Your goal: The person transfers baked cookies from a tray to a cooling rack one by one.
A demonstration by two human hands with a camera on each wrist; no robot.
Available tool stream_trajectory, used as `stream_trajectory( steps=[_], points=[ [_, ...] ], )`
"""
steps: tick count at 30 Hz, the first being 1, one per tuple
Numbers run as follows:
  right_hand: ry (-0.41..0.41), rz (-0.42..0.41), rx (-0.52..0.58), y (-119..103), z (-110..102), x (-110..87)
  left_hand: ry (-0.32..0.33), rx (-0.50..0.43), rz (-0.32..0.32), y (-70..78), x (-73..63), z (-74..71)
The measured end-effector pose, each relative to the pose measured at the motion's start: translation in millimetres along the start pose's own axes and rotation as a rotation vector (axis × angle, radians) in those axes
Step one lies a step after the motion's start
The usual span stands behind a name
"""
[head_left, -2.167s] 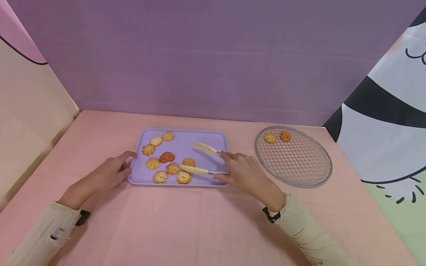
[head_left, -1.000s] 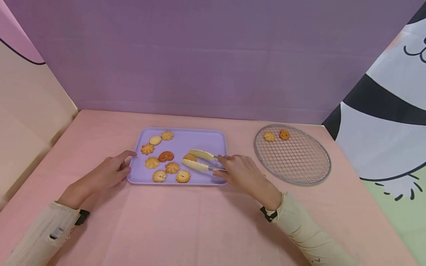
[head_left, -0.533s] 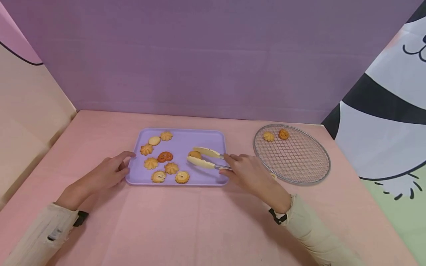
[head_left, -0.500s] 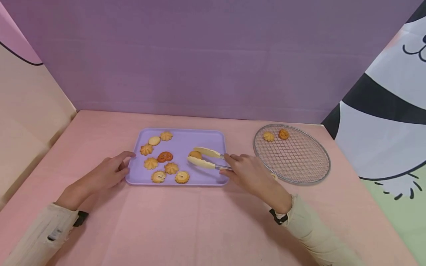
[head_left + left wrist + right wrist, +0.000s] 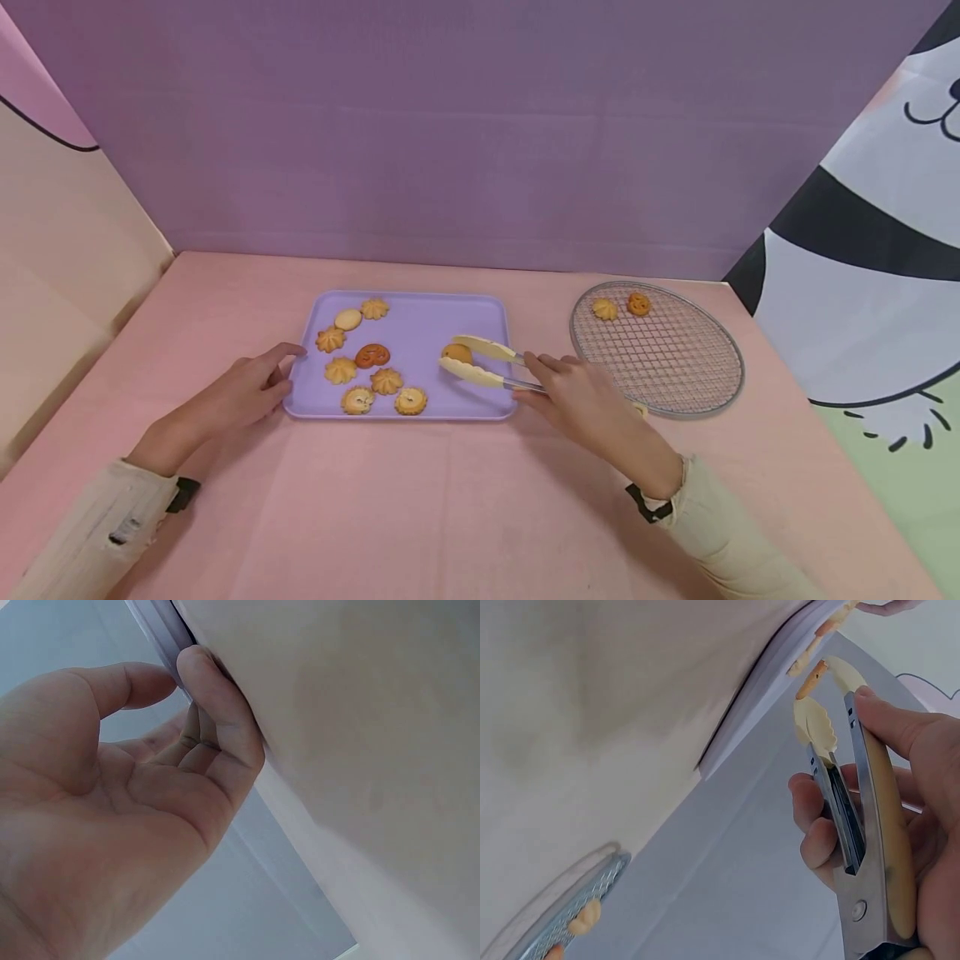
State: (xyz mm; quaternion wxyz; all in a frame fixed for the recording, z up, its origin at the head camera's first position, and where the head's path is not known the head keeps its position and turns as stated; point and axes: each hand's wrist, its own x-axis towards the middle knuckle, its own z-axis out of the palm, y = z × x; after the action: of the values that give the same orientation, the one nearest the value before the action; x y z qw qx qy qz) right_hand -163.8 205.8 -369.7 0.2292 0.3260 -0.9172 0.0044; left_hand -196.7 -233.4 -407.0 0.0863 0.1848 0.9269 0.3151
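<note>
My right hand [image 5: 581, 400] grips a pair of tongs [image 5: 491, 378] with cream tips, thumb on one arm and fingers curled round the other. Between the tips is a round golden cookie [image 5: 457, 353], held over the right half of the lilac tray [image 5: 420, 312]. The right wrist view shows this cookie [image 5: 811, 679] edge-on, raised above the tray. At the tray's left edge, my left hand [image 5: 232, 396] holds the rim between thumb and fingers; the left wrist view shows those fingertips right at the tray rim [image 5: 161, 630].
Several cookies lie on the tray's left half, among them a brown pretzel-shaped one [image 5: 372, 356] and a pale oval one [image 5: 348, 319]. Right of the tray stands a round wire rack [image 5: 675, 367], bearing a flower-shaped cookie [image 5: 604, 309] and a brown cookie [image 5: 639, 304].
The tong tips have come together on the round cookie, and my right hand has carried it to the right. My left hand stays at the tray's edge.
</note>
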Motion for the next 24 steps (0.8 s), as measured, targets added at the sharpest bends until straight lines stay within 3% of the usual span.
stream_trajectory(
  steps=[7,16,24],
  points=[
    [0.047,-0.004,0.017,10.9,-8.4,-11.9,0.017,-0.005,0.039,1.6,-1.1,-0.3],
    [0.113,0.031,0.025,29.3,-18.6,-28.6,0.02,0.006,0.039,3.1,-1.4,-1.3],
    [0.101,0.079,0.002,44.4,-29.2,-38.2,0.014,0.001,0.032,3.7,-1.7,-0.7]
  ],
)
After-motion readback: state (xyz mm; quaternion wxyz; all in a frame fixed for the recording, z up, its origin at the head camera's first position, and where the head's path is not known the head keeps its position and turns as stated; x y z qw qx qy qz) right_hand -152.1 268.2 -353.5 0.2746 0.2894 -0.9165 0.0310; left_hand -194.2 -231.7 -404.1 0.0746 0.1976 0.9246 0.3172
